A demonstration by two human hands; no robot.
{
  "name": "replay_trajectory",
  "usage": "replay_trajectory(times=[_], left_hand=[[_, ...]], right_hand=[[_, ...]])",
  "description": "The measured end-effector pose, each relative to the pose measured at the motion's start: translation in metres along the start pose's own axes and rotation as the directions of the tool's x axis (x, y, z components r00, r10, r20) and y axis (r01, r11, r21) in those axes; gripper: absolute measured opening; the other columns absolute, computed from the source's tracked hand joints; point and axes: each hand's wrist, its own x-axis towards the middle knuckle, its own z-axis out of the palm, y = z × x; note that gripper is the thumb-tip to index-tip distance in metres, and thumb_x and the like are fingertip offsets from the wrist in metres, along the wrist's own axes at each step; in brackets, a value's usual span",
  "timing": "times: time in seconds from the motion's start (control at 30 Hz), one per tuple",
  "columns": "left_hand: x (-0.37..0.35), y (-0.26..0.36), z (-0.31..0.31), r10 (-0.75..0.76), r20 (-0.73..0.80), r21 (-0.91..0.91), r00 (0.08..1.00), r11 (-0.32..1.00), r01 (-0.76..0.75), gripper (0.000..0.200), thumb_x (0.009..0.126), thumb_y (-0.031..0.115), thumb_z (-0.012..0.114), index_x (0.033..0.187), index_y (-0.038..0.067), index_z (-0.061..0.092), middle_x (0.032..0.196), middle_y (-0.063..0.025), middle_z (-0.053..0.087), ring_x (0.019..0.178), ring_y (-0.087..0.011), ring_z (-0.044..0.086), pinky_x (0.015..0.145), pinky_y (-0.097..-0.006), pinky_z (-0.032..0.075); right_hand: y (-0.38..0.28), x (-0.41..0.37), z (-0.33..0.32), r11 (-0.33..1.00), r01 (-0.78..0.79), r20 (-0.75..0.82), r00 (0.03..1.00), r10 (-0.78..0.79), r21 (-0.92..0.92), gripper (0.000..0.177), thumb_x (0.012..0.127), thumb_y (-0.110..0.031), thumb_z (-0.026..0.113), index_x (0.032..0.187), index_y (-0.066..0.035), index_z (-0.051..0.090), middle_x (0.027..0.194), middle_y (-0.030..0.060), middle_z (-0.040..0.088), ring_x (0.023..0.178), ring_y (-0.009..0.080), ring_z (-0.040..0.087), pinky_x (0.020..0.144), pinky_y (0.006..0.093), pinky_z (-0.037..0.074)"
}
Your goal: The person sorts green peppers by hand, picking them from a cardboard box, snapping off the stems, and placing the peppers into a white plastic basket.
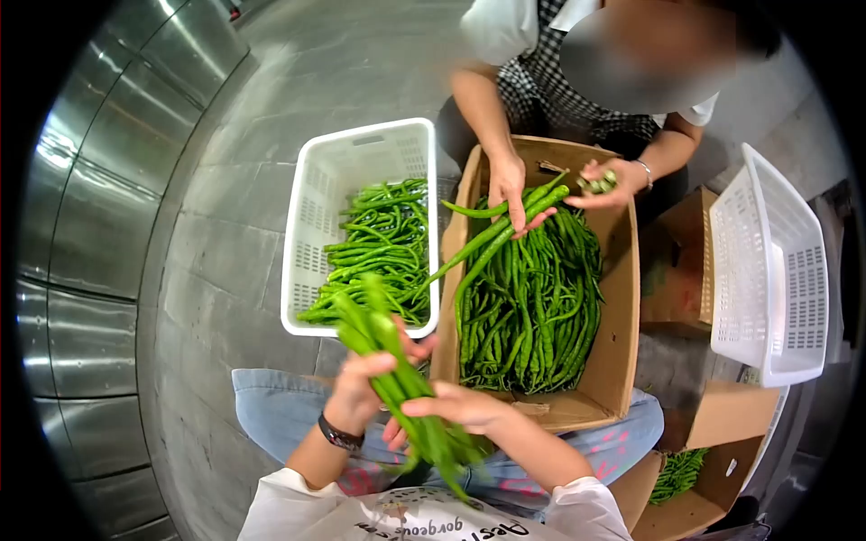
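Note:
A bunch of long green peppers, partly blurred, is between my two hands above my lap. My left hand, with a dark wristband, grips the bunch from the left side. From the right, my right hand closes on its lower part. Just beyond my hands stands a white basket with green peppers in it. To its right, a cardboard box holds many long green peppers.
Across the box, a person holds a few peppers in one hand and small green pieces in the other. A white basket stands at the right. Another box with green peppers sits at lower right. Metal panels line the left.

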Motion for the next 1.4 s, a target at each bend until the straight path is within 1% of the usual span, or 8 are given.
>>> replay_trajectory(times=[0.53, 0.7, 0.9, 0.97, 1.03, 1.17, 1.3, 1.4], left_hand=[[0.224, -0.011, -0.34, -0.063, -0.764, -0.305, 0.642, 0.912, -0.274, 0.027, 0.069, 0.008, 0.063, 0.092, 0.002, 0.052, 0.09, -0.0132, 0.062, 0.078, -0.0277, 0.059, 0.082, -0.0428, 0.049], [0.234, -0.053, -0.264, 0.345, -0.927, 0.284, -0.147, 0.902, 0.326, 0.106, 0.064, 0.01, 0.08, 0.141, 0.008, 0.007, 0.141, -0.0263, 0.023, 0.115, -0.0405, 0.046, 0.094, -0.0456, 0.046], [0.222, -0.062, -0.228, 0.748, -0.549, 0.461, 0.372, -0.1, 0.882, 0.081, 0.083, 0.032, 0.063, 0.146, 0.034, 0.012, 0.153, -0.0178, -0.004, 0.137, -0.0425, 0.015, 0.106, -0.0614, 0.016], [0.216, -0.054, -0.241, 0.624, -0.171, 0.302, 0.762, -0.703, 0.644, 0.06, 0.091, 0.025, 0.047, 0.144, 0.037, 0.021, 0.155, -0.0046, 0.004, 0.142, -0.0289, 0.007, 0.105, -0.0671, -0.002], [0.214, -0.048, -0.261, 0.391, -0.203, 0.376, 0.898, -0.815, 0.44, 0.05, 0.094, 0.032, 0.036, 0.143, 0.034, 0.027, 0.155, -0.0014, 0.007, 0.142, -0.0284, 0.006, 0.104, -0.0681, -0.005], [0.22, -0.033, -0.26, 0.205, -0.685, 0.457, 0.699, -0.627, 0.632, 0.055, 0.095, 0.052, 0.022, 0.144, 0.027, 0.026, 0.153, -0.0114, 0.011, 0.14, -0.0361, 0.009, 0.102, -0.0695, -0.006], [0.211, -0.025, -0.26, 0.526, -0.203, 0.685, 0.826, -0.527, 0.504, 0.053, 0.095, 0.048, 0.036, 0.144, 0.03, 0.027, 0.152, -0.0163, 0.011, 0.138, -0.0387, 0.014, 0.098, -0.0732, 0.002], [0.198, -0.005, -0.199, 0.747, -0.254, 0.942, 0.614, 0.046, 0.333, 0.052, 0.096, 0.038, 0.041, 0.142, 0.017, 0.031, 0.148, -0.0162, 0.02, 0.133, -0.034, 0.027, 0.104, -0.0593, 0.018]], right_hand=[[-0.012, -0.016, -0.035, 0.807, 0.325, -0.475, 0.677, -0.563, -0.493, 0.032, 0.094, -0.018, 0.052, 0.12, -0.001, 0.046, 0.111, 0.0135, 0.059, 0.098, 0.0227, 0.061, 0.085, 0.034, 0.05], [0.023, -0.095, -0.059, 0.849, 0.327, -0.797, 0.32, -0.513, -0.415, 0.016, 0.093, -0.01, 0.049, 0.103, 0.0, 0.056, 0.09, 0.0138, 0.064, 0.08, 0.0202, 0.064, 0.075, 0.03, 0.052], [0.011, -0.109, -0.092, 0.79, 0.322, -0.828, 0.034, -0.56, -0.521, 0.012, 0.09, -0.009, 0.054, 0.097, 0.0, 0.055, 0.085, 0.0085, 0.061, 0.074, 0.0131, 0.06, 0.069, 0.0265, 0.051], [0.001, -0.102, -0.113, 0.768, 0.234, -0.772, 0.098, -0.629, -0.596, 0.013, 0.09, -0.009, 0.054, 0.099, 0.0, 0.055, 0.087, 0.0078, 0.061, 0.076, 0.0139, 0.06, 0.068, 0.0268, 0.05], [-0.008, -0.09, -0.135, 0.727, 0.001, -0.722, 0.11, -0.683, -0.687, 0.018, 0.089, -0.012, 0.057, 0.102, 0.0, 0.054, 0.089, 0.0094, 0.062, 0.077, 0.0178, 0.061, 0.068, 0.0269, 0.049], [-0.023, -0.085, -0.184, 0.273, -0.632, -0.53, 0.258, -0.808, -0.725, 0.035, 0.079, -0.022, 0.066, 0.105, -0.002, 0.055, 0.107, 0.0162, 0.053, 0.098, 0.0338, 0.052, 0.087, 0.0391, 0.044], [-0.045, -0.07, -0.209, 0.208, -0.864, -0.577, 0.112, -0.809, -0.459, 0.041, 0.074, -0.029, 0.07, 0.1, 0.002, 0.058, 0.102, 0.0172, 0.056, 0.101, 0.0371, 0.051, 0.087, 0.0425, 0.046], [-0.032, -0.053, -0.247, 0.169, -0.92, -0.66, 0.116, -0.742, -0.353, 0.038, 0.07, -0.034, 0.072, 0.089, -0.001, 0.067, 0.096, 0.0173, 0.061, 0.093, 0.0342, 0.06, 0.076, 0.0446, 0.052]])
